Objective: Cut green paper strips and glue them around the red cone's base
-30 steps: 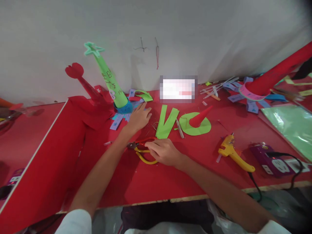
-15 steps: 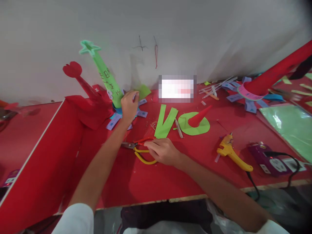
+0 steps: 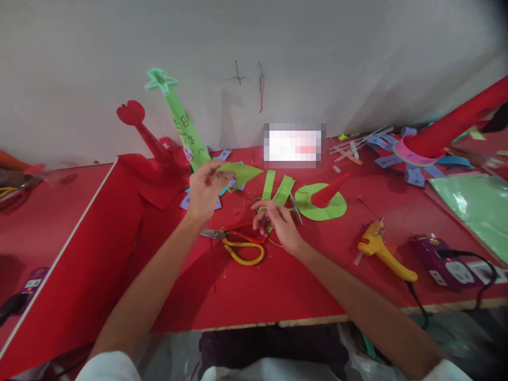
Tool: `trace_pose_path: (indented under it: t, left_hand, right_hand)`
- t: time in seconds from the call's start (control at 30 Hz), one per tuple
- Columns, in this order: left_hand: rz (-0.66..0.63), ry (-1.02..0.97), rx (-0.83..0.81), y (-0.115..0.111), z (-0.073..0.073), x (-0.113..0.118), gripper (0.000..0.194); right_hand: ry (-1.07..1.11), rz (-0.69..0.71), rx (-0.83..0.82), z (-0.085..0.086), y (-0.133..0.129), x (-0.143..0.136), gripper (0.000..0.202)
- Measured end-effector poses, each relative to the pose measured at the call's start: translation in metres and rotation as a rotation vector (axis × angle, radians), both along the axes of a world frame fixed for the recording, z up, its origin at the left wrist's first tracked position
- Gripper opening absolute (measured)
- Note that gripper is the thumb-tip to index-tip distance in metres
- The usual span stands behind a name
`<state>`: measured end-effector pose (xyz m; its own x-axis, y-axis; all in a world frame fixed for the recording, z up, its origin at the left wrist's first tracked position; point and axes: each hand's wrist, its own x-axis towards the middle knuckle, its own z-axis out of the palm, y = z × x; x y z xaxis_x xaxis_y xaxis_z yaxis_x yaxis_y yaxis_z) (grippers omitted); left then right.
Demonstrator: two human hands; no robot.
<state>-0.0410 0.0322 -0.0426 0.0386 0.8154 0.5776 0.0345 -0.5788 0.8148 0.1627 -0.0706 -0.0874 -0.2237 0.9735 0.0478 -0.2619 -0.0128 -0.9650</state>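
A pointed piece of green paper [image 3: 243, 172] is held up by my left hand [image 3: 204, 190], thumb and fingers closed on its near end. Behind that hand stands a green paper cone [image 3: 186, 127] with a star on top and purple strips round its base. My right hand [image 3: 280, 225] hovers over the red tabletop, fingers apart and loosely bent. Just left of it lie scissors [image 3: 244, 253] with one yellow and one red handle, their blades pointing left. Cut green paper strips [image 3: 282, 190] lie beyond the right hand, partly covered by it.
A green paper disc [image 3: 337, 206] bears a small red cone [image 3: 325, 194]. At right lie a yellow glue gun [image 3: 381, 251], a purple power socket box [image 3: 440, 262] with a black cord, and a green plastic-wrapped pack [image 3: 472, 211]. Red paper [image 3: 71, 264] covers the left side.
My left hand has lifted the green paper off the table and brought it nearer. My right hand has let go of the scissors' handles and moved up a little.
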Motion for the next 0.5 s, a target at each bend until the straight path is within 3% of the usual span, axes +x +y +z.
trace_pose_path:
  t: [0.1, 0.23, 0.33, 0.43, 0.5]
  left_hand:
    - [-0.164, 0.112, 0.045, -0.034, -0.007, -0.001, 0.016]
    - [-0.21, 0.228, 0.059, -0.06, -0.024, -0.003, 0.014]
    - [-0.113, 0.25, 0.023, -0.069, -0.034, -0.003, 0.009]
    - [0.056, 0.107, -0.129, -0.075, -0.04, -0.002, 0.013]
    - [0.024, -0.009, -0.3, -0.076, -0.044, -0.002, 0.024]
  right_hand:
    - [0.241, 0.036, -0.165, 0.0, 0.007, 0.001, 0.062]
    - [0.261, -0.079, -0.194, -0.004, 0.009, -0.001, 0.052]
    - [0.154, -0.135, -0.146, -0.007, 0.01, -0.002, 0.048]
    - [0.03, -0.188, -0.102, -0.01, 0.01, -0.001, 0.038]
    - [-0.049, -0.207, -0.061, -0.013, 0.01, 0.001, 0.033]
